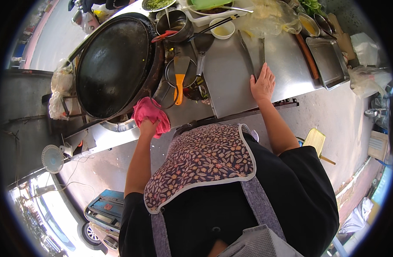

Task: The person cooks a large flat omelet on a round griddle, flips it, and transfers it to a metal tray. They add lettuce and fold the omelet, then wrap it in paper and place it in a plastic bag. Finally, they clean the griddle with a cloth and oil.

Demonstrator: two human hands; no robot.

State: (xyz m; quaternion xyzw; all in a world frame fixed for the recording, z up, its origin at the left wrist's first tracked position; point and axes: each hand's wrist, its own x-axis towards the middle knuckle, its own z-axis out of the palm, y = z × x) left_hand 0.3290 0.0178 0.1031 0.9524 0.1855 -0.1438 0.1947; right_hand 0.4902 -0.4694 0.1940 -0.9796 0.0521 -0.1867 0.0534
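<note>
A bunched pink cloth (154, 117) is in my left hand (147, 128), up against the near rim of a large round black griddle (114, 67). My right hand (264, 85) rests over the closed end of long metal tongs (246, 53) on the stainless steel counter (228, 80). Its thumb lies by one arm of the tongs and its fingers by the other; the joint is hidden beneath the palm. Between my hands lies a scraper with an orange handle (179, 85), across a metal bowl. A black turner with a steel handle (201, 56) lies beyond it.
A saucepan (177, 25) and a white bowl (222, 28) with chopsticks across it stand farther back. To the right are a rolling pin (307, 56) and a rectangular metal tray (328, 61). Plastic bags (267, 17) crowd the back. A small fan (52, 159) is at lower left.
</note>
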